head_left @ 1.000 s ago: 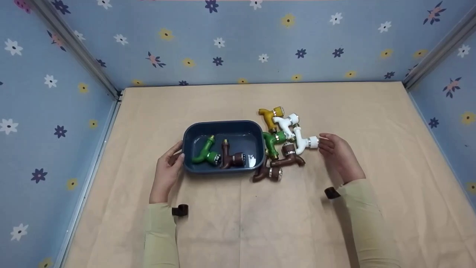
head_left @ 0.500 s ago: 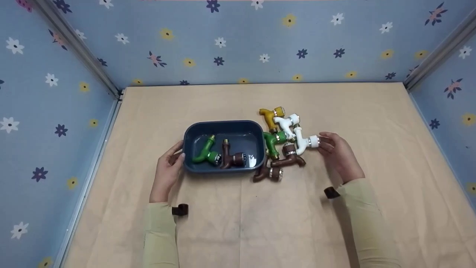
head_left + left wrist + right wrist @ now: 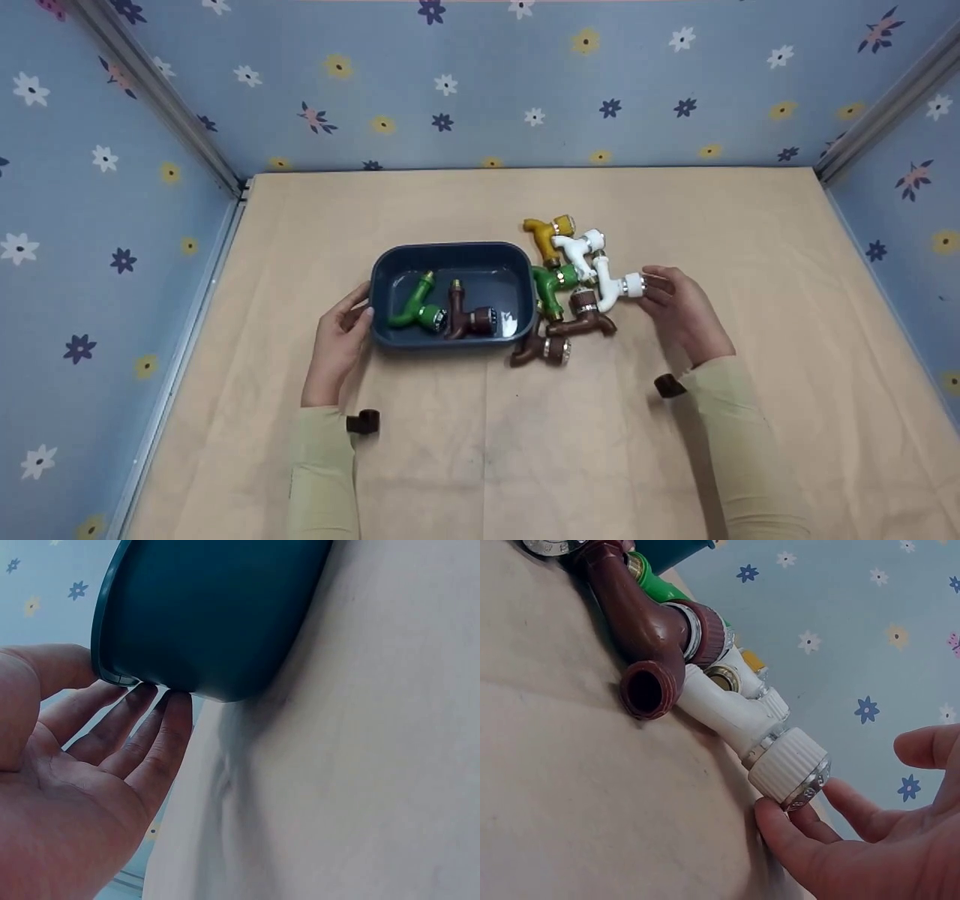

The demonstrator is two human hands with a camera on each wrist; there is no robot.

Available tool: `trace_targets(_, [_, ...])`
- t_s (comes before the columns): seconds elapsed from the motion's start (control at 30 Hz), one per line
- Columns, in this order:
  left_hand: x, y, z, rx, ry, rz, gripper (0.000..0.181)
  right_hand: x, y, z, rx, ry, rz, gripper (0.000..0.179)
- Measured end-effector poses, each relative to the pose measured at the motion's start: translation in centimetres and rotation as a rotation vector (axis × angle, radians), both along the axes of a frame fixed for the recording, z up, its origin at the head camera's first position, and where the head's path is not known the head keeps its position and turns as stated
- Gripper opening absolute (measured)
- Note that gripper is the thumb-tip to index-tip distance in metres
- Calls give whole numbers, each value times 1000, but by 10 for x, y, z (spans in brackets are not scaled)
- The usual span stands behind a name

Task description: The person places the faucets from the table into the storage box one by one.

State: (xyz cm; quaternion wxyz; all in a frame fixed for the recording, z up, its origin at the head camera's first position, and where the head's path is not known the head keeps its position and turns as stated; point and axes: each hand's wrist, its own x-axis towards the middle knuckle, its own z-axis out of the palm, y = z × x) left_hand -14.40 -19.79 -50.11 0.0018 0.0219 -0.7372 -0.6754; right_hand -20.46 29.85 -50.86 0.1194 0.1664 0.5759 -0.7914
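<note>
A dark blue plastic box [image 3: 450,345] stands mid-table with a green tap [image 3: 409,311] and a brown tap [image 3: 457,307] inside. My left hand [image 3: 341,341] rests its fingertips against the box's left side; in the left wrist view, the fingers [image 3: 161,746] touch the outer wall and the thumb lies by the rim. Right of the box is a cluster of taps: yellow [image 3: 543,236], two white, green [image 3: 549,291] and two brown. My right hand [image 3: 686,311] touches the knob of the outer white tap [image 3: 787,765] with extended fingertips, its thumb standing apart.
The nearer brown tap [image 3: 555,350] and the farther brown tap [image 3: 581,322] lie close to the box's right side. A beige cloth [image 3: 487,450] covers the table. Flower-patterned walls [image 3: 510,90] enclose the back and both sides.
Both hands, the box and the taps stay in place; only a very slight shift of the head view shows.
</note>
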Motion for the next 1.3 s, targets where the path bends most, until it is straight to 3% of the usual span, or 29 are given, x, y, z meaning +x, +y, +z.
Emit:
trace_targets(0.43, [-1, 1, 1, 4, 18, -9, 44, -3, 0, 4, -79, -48, 18, 39])
trace_targets(0.53, [-3, -1, -4, 8, 16, -4, 44, -5, 1, 4, -78, -59, 36, 44])
trace_targets(1.0, [-1, 0, -1, 14, -4, 0, 44, -10, -1, 2, 36, 4, 129, 49])
trace_targets(1.3, [-1, 0, -1, 20, -8, -6, 45, -11, 0, -1, 218, 46, 191, 46])
